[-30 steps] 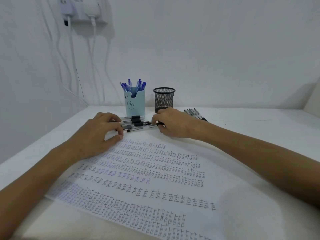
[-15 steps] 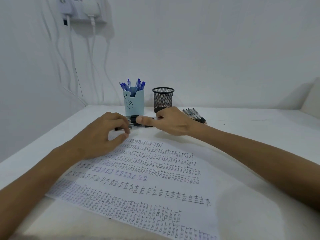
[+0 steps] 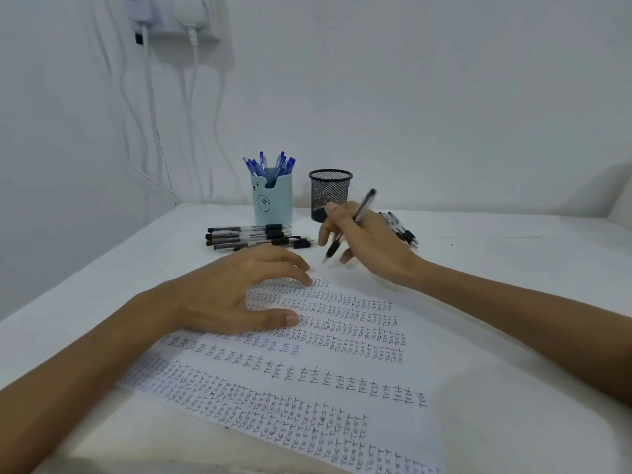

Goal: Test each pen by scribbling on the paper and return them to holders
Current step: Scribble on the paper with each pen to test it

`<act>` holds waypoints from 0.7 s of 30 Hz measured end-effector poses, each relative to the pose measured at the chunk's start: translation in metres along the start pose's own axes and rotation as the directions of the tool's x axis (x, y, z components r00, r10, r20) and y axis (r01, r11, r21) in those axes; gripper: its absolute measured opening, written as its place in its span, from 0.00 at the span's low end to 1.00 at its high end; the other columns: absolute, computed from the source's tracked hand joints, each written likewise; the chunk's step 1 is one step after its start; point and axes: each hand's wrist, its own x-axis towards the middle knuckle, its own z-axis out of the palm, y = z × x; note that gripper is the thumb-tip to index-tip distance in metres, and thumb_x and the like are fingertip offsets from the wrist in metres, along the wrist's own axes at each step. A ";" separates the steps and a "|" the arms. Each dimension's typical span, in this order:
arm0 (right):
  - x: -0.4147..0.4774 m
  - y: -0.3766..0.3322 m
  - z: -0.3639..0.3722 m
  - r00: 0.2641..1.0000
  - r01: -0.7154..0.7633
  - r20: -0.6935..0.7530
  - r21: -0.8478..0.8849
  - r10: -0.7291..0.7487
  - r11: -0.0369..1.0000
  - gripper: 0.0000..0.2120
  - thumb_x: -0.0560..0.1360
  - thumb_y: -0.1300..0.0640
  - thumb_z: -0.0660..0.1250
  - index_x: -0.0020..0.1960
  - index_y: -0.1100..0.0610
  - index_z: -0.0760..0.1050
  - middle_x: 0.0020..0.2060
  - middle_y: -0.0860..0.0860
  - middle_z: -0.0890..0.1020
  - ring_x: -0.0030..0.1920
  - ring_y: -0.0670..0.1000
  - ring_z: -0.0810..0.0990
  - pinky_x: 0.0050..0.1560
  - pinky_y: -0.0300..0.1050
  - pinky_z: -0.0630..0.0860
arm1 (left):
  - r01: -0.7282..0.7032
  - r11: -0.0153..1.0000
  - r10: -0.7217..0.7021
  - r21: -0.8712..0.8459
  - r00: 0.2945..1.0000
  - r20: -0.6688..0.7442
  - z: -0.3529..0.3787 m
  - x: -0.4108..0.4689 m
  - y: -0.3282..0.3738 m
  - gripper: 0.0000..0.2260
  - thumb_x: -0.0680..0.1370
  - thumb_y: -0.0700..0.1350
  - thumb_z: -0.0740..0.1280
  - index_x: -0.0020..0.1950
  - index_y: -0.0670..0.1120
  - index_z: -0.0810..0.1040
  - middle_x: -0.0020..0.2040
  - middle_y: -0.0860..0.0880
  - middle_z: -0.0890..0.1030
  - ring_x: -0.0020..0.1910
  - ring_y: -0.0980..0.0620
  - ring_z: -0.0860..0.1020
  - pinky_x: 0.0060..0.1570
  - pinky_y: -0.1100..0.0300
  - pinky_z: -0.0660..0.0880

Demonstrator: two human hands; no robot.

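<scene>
My right hand (image 3: 369, 246) grips a black pen (image 3: 362, 205), its tip pointing down just above the far edge of the paper (image 3: 342, 343). The paper is covered in rows of the word "test". My left hand (image 3: 236, 295) rests flat on the paper with fingers spread. Several black pens (image 3: 249, 236) lie in a row in front of the light blue holder (image 3: 273, 200), which holds several blue pens (image 3: 270, 164). The black mesh holder (image 3: 330, 193) stands to its right and looks empty.
More black pens (image 3: 402, 229) lie on the white table (image 3: 513, 268) behind my right hand. White cables (image 3: 150, 131) hang from a wall socket at the upper left. The wall runs close behind the holders.
My right hand has lifted one black pen from the row and turned it tip-down over the paper. My left hand has left the pens and settled flat on the paper.
</scene>
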 end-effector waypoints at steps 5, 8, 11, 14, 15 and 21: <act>-0.015 0.004 -0.008 0.989 -0.138 0.073 0.189 0.126 0.972 0.31 0.83 0.35 0.54 0.47 0.57 0.86 0.30 0.54 0.77 0.29 0.53 0.71 0.25 0.42 0.67 | -0.003 0.999 0.004 -0.032 1.000 0.026 0.000 0.000 0.004 0.24 0.77 0.71 0.63 0.72 0.66 0.71 0.74 0.69 0.65 0.75 0.65 0.63 0.74 0.55 0.65; -0.016 0.010 -0.008 0.976 -0.184 0.152 0.212 0.154 0.960 0.22 0.83 0.44 0.64 0.51 0.62 0.84 0.35 0.58 0.82 0.33 0.57 0.77 0.27 0.43 0.71 | -0.012 0.999 0.014 -0.037 0.999 0.043 0.001 0.002 0.007 0.24 0.78 0.70 0.64 0.72 0.66 0.71 0.74 0.68 0.67 0.75 0.64 0.64 0.74 0.55 0.66; -0.015 0.014 -0.003 0.961 -0.236 0.191 0.181 0.202 0.955 0.12 0.81 0.56 0.69 0.52 0.66 0.80 0.33 0.57 0.79 0.31 0.53 0.74 0.27 0.40 0.69 | -0.008 0.999 0.010 -0.039 0.999 0.050 0.002 0.003 0.007 0.24 0.78 0.69 0.65 0.72 0.65 0.71 0.74 0.68 0.67 0.75 0.64 0.64 0.75 0.55 0.66; -0.013 0.015 -0.003 0.947 -0.271 0.230 0.205 0.222 0.941 0.14 0.82 0.56 0.66 0.45 0.66 0.79 0.31 0.56 0.80 0.25 0.49 0.72 0.26 0.39 0.69 | -0.014 0.999 0.016 -0.053 0.999 0.043 0.003 0.003 0.007 0.23 0.78 0.67 0.67 0.72 0.64 0.72 0.73 0.67 0.68 0.75 0.63 0.65 0.74 0.61 0.64; -0.013 0.015 -0.004 0.941 -0.282 0.249 0.205 0.229 0.937 0.15 0.83 0.54 0.66 0.44 0.65 0.79 0.31 0.57 0.81 0.25 0.49 0.73 0.26 0.39 0.69 | -0.017 0.998 0.019 -0.053 0.999 0.035 0.003 0.003 0.008 0.23 0.78 0.67 0.67 0.72 0.63 0.73 0.73 0.67 0.68 0.75 0.63 0.65 0.73 0.64 0.64; -0.011 0.017 -0.010 0.920 -0.240 0.359 0.202 0.156 0.949 0.13 0.81 0.56 0.69 0.47 0.68 0.79 0.39 0.64 0.84 0.30 0.56 0.75 0.23 0.39 0.67 | -0.015 0.999 0.017 -0.044 0.999 0.036 0.002 0.003 0.008 0.23 0.78 0.66 0.68 0.72 0.62 0.73 0.72 0.67 0.69 0.73 0.64 0.66 0.72 0.64 0.65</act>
